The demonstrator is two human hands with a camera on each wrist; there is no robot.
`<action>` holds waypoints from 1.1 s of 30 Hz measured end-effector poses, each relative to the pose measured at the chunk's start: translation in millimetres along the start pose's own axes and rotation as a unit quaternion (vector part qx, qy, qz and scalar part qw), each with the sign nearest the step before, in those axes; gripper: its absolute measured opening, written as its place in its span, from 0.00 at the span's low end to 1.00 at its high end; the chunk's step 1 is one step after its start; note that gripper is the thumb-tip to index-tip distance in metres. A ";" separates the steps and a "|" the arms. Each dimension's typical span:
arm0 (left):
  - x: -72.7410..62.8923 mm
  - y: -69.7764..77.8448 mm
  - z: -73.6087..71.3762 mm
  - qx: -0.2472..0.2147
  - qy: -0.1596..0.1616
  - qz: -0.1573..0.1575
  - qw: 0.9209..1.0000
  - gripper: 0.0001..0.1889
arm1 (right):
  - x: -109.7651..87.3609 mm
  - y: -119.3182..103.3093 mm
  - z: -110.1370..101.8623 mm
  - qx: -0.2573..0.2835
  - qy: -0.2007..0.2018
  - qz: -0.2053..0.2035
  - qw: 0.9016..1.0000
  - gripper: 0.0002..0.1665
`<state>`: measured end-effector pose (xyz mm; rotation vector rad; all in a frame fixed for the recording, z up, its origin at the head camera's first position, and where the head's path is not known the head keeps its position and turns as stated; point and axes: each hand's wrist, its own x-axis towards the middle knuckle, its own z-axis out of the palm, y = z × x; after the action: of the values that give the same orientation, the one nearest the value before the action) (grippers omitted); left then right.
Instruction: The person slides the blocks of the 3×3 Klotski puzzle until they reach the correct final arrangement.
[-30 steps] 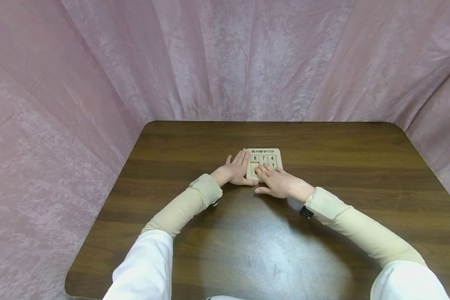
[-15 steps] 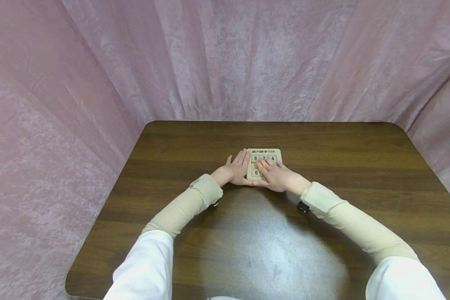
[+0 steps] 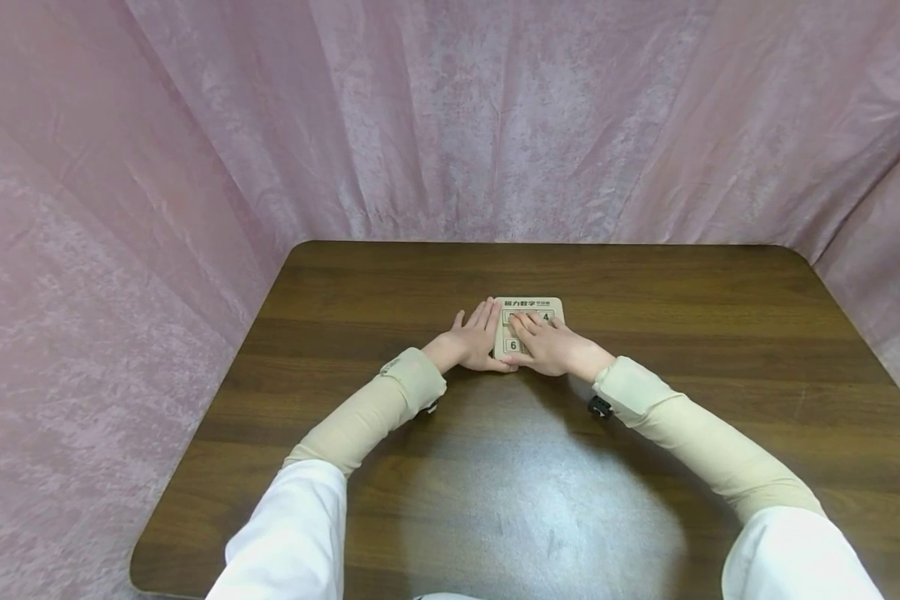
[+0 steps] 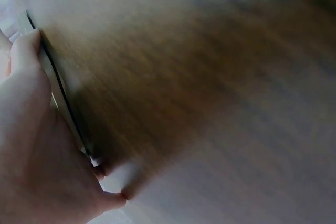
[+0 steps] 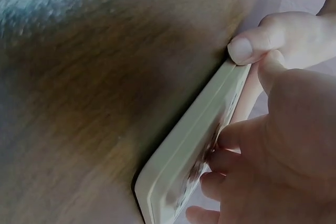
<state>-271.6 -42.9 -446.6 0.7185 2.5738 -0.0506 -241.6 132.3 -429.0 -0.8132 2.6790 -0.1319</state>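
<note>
A pale sliding number puzzle lies on the brown table, with printed characters along its top strip. My left hand lies along its left side, fingers straight, with the thumb at the near edge. Across the puzzle's middle, my right hand rests its fingertips on the upper tiles. The 4 tile and the 6 tile show; that hand covers most others. In the right wrist view, the left thumb touches the puzzle's corner, with the right thumb close by.
The wooden table extends around the puzzle, with rounded far corners. Pink curtains hang behind it and at the sides. A bright reflection lies on the near part of the tabletop.
My right hand has moved up and slightly left over the puzzle, from the middle row to the top row of tiles. The left hand has stayed put.
</note>
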 end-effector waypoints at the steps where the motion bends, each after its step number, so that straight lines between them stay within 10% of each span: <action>1: 0.3 -0.2 0.2 -0.001 0.000 0.000 1.000 0.64 | 0.3 0.1 0.0 0.001 0.001 -0.001 1.000 0.48; 33: 0.7 -1.2 0.9 0.019 0.002 0.004 1.000 0.61 | -16.3 -4.4 5.3 -0.015 0.023 -0.032 0.999 0.47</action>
<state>-272.4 -43.8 -447.8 0.7425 2.5796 -0.0952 -224.8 137.7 -428.4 -0.9172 2.7055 -0.1267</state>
